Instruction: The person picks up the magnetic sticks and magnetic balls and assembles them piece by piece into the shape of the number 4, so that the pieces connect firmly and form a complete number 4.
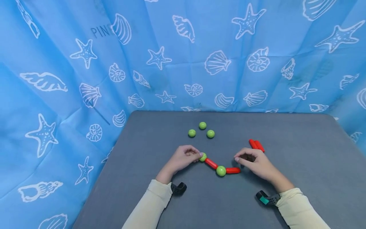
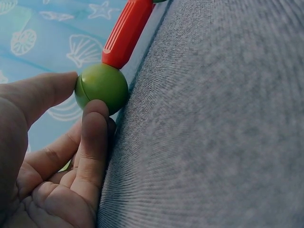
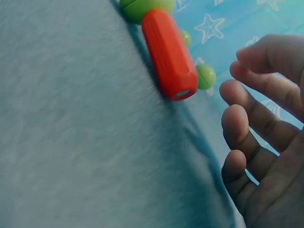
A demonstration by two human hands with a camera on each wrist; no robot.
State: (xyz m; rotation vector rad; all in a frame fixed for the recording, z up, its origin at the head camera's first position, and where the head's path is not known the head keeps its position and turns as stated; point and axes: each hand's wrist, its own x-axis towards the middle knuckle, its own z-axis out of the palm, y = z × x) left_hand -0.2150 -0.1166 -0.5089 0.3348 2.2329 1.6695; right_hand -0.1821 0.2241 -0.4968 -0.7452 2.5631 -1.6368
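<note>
A chain lies on the grey table point(image 1: 160, 203): a green ball point(image 1: 203, 157), a red rod point(image 1: 211, 163), a second green ball point(image 1: 221, 171) and a second red rod point(image 1: 233, 170), joined end to end. At the chain's left end, my left hand point(image 1: 182, 159) pinches the first ball between thumb and fingers; the left wrist view shows this ball point(image 2: 105, 88) attached to its rod point(image 2: 127, 35). My right hand point(image 1: 257, 163) hovers just beyond the free end of the second rod point(image 3: 170, 57), fingers loosely bent, holding nothing.
Three loose green balls, among them one at the back point(image 1: 202, 125), sit behind the chain. Two spare red rods point(image 1: 256, 145) lie side by side beyond my right hand. A blue curtain point(image 1: 177, 70) with white shells hangs along the table's far edge.
</note>
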